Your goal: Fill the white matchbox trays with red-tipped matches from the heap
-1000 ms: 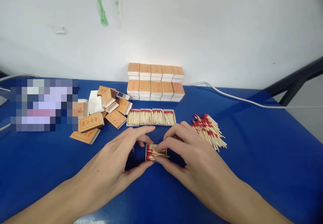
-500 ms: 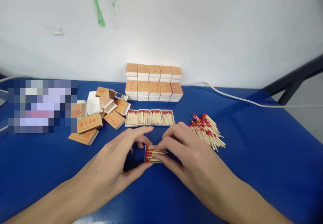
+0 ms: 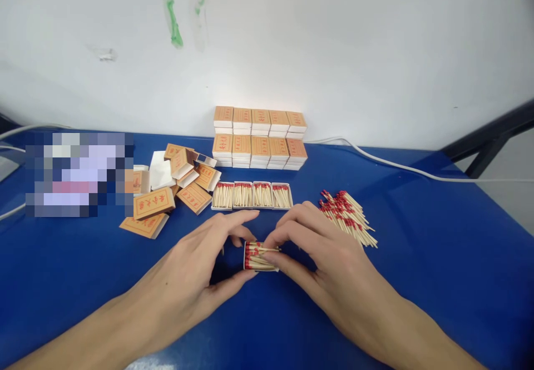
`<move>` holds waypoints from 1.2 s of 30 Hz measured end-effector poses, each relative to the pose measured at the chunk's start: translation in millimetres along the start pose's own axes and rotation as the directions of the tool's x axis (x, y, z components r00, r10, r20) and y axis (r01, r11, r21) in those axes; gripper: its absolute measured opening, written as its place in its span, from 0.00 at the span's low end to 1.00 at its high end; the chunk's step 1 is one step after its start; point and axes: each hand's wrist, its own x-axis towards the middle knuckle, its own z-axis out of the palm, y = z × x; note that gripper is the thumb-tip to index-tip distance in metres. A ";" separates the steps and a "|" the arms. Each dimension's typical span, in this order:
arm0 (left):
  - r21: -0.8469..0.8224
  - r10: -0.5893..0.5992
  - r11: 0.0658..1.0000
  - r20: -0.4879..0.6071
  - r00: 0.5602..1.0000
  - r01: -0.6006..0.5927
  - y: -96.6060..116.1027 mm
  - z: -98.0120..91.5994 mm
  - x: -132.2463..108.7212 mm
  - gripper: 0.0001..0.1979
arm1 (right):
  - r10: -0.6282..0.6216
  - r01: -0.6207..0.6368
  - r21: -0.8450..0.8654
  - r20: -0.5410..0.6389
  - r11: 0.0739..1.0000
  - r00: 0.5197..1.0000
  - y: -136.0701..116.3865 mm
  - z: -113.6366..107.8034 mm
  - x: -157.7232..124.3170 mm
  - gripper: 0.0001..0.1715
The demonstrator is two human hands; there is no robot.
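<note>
A small white matchbox tray (image 3: 245,257) lies on the blue table between my hands, with red-headed matches (image 3: 255,262) in it, heads to the left. My left hand (image 3: 202,261) grips the tray's left part, thumb on the near side and fingers on the far side. Thumb and index finger of my right hand (image 3: 327,250) pinch matches over the tray's right part; how many is hidden. Just beyond, several filled trays (image 3: 252,207) stand side by side. A loose heap of matches (image 3: 348,217) lies to the right of them.
Closed matchboxes (image 3: 259,150) are stacked in two rows near the white wall (image 3: 354,53). Empty-looking box sleeves (image 3: 154,203) lie jumbled at left, near a blurred patch. A white cable (image 3: 400,168) runs along the table's back right. A dark metal bar (image 3: 488,150) stands at right.
The whole view has shifted slightly, so things appear a little further right. My left hand keeps its hold on the tray; the fingers of my right hand have moved only slightly over the matches.
</note>
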 end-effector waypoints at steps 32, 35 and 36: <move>0.247 0.205 0.952 -0.072 0.976 -0.181 -0.7 -20.1 3.8 0.07 | 0.207 -0.259 -0.305 -0.194 0.916 0.959 25.0 -52.2 -8.7 0.13; 0.250 0.244 0.941 -0.035 0.969 -0.228 -0.9 -16.4 4.6 0.08 | 0.267 -0.336 -0.400 -0.219 0.853 0.939 36.9 -53.3 -16.6 0.21; 0.239 0.241 0.944 -0.028 0.970 -0.227 -1.3 -14.5 4.3 0.08 | 0.281 -0.348 -0.420 -0.216 0.838 0.935 39.1 -51.9 -19.1 0.22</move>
